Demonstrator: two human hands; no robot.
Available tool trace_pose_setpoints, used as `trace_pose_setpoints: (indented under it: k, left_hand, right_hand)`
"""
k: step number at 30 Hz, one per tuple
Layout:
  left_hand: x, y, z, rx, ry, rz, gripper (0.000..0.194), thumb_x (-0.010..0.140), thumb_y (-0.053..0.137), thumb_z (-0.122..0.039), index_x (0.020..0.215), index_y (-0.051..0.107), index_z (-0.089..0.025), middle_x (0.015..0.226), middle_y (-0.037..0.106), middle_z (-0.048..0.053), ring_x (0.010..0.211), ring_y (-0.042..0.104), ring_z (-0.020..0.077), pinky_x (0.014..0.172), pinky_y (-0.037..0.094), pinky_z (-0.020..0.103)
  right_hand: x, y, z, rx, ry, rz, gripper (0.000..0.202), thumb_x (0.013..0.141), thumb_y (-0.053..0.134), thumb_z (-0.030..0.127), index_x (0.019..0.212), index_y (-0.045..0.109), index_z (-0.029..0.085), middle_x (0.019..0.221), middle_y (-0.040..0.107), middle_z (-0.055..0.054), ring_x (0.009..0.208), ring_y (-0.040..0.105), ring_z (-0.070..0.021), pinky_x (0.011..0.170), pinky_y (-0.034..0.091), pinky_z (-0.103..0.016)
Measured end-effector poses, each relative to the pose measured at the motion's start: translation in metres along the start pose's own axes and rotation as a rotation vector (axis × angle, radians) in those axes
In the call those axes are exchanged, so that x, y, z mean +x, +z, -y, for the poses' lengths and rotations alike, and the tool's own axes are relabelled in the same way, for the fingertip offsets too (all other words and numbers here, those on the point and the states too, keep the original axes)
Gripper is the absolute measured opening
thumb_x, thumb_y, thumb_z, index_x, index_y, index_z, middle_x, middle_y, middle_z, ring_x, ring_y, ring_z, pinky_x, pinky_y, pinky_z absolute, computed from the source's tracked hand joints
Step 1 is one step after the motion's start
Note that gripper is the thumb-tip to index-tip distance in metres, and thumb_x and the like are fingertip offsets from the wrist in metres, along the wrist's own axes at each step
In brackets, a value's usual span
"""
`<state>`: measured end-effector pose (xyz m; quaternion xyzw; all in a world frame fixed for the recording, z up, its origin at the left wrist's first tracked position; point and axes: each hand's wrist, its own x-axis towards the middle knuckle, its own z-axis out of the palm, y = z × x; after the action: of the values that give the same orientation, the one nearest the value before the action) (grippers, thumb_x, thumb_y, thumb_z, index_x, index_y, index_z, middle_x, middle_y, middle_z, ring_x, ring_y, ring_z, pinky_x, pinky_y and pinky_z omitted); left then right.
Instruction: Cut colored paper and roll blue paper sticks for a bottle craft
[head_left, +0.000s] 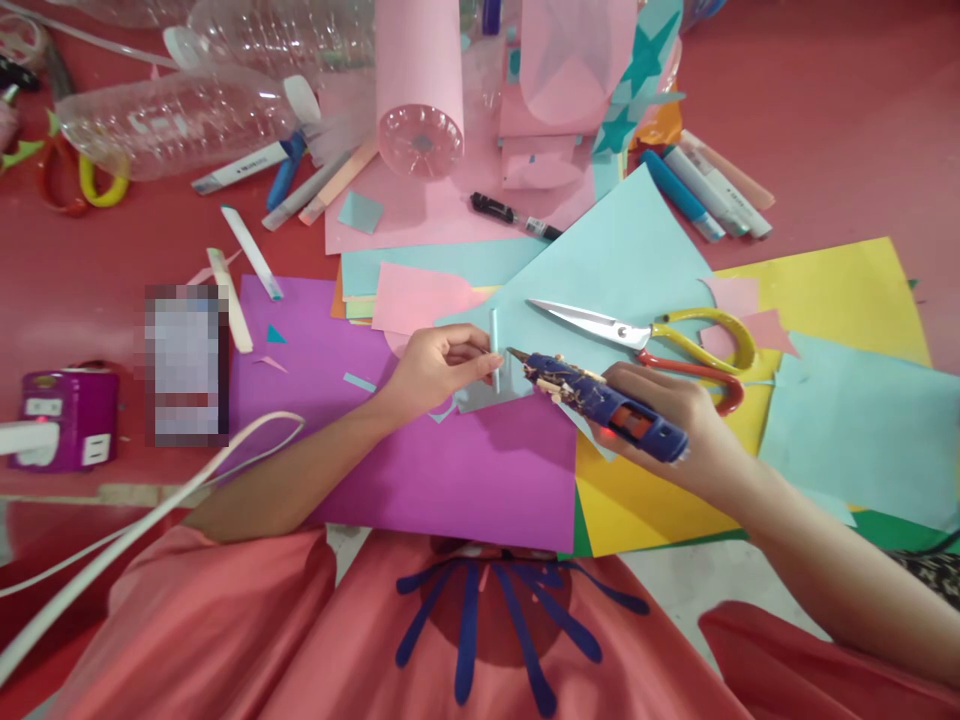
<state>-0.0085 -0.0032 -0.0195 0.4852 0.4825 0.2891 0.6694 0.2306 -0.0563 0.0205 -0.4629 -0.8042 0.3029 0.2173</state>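
Observation:
Between the fingertips of my left hand [444,368] is a thin light blue paper strip [495,345], held upright. My right hand [664,415] is wrapped around a dark blue glue gun [607,405], whose nozzle points left, close to the strip. Scissors with yellow and red handles [637,335] lie just beyond the gun on a light blue sheet [600,260]. Beneath my hands spreads a purple sheet [450,470], with a yellow sheet [637,515] to its right.
Plastic bottles [180,120] and a pink-wrapped bottle [420,70] lie at the back. Markers [694,190] sit back right. At left are a blurred phone-like object [184,365], a purple power adapter [67,420] and a white cable [165,510]. Paper scraps surround my hands.

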Motion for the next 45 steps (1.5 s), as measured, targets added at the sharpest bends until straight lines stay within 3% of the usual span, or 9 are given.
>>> trace_pose_setpoints:
  k: [12, 23, 36, 45]
  left_hand:
    - [-0.0004, -0.0003, -0.0013, 0.058, -0.011, 0.036, 0.025, 0.066, 0.078, -0.037, 0.068, 0.063, -0.018, 0.061, 0.066, -0.002, 0.059, 0.063, 0.0106, 0.065, 0.052, 0.024]
    - [-0.0010, 0.0013, -0.0037, 0.076, -0.008, 0.048, 0.019, 0.066, 0.074, -0.031, 0.067, 0.062, -0.017, 0.060, 0.063, -0.004, 0.059, 0.062, 0.0085, 0.066, 0.052, 0.022]
    - [0.0004, 0.0004, -0.0018, 0.054, -0.002, 0.030, 0.022, 0.065, 0.078, -0.034, 0.065, 0.062, -0.018, 0.059, 0.063, -0.004, 0.057, 0.061, 0.0082, 0.061, 0.050, 0.020]
    - [0.0018, -0.0010, 0.0018, 0.003, 0.019, 0.025, 0.035, 0.063, 0.082, -0.046, 0.067, 0.062, -0.017, 0.059, 0.065, -0.003, 0.057, 0.065, 0.0111, 0.060, 0.053, 0.023]
  right_hand:
    - [0.0069, -0.0056, -0.0006, -0.048, 0.033, -0.073, 0.019, 0.084, 0.057, 0.030, 0.073, 0.045, 0.022, 0.060, 0.046, 0.003, 0.050, 0.041, -0.0095, 0.047, 0.035, -0.023]
    - [0.0082, -0.0058, -0.0031, -0.073, 0.013, -0.126, 0.017, 0.083, 0.059, 0.020, 0.075, 0.044, 0.022, 0.063, 0.049, 0.002, 0.052, 0.045, -0.0101, 0.051, 0.038, -0.025]
    - [0.0096, -0.0029, -0.0014, -0.048, 0.043, -0.111, 0.017, 0.082, 0.058, 0.025, 0.071, 0.045, 0.022, 0.061, 0.046, 0.003, 0.051, 0.041, -0.0091, 0.049, 0.036, -0.023]
    - [0.0081, 0.0002, 0.0010, 0.014, 0.028, -0.028, 0.020, 0.083, 0.054, 0.024, 0.070, 0.039, 0.023, 0.059, 0.043, 0.004, 0.049, 0.040, -0.0091, 0.046, 0.033, -0.022]
